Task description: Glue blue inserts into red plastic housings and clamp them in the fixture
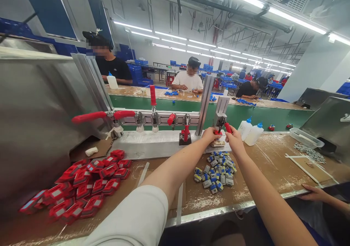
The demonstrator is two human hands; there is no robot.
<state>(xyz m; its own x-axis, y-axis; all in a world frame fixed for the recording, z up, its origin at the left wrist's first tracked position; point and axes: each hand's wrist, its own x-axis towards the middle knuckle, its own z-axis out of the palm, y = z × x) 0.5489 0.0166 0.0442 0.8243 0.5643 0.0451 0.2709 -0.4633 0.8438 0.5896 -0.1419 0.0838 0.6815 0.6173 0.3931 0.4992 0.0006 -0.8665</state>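
White sleeve [136, 220] nearest cam. L hand [210, 134] pressed closed on small part [218, 143] under clamp; R hand [233, 138] clenched on red clamp handle [228, 127]. Blue-grey parts pile [216, 173] just below.

Both arms extend to the toggle clamp [220, 123] at the right end of the clamp rail. The left hand [210, 134] rests on the small workpiece [218, 143] beneath the clamp. The right hand [234, 138] grips the red clamp handle [228, 127]. A pile of grey-blue parts [216, 172] lies just below the hands. Red housings [82, 185] are heaped at left. Two white squeeze bottles [250, 131] stand right of the clamp.
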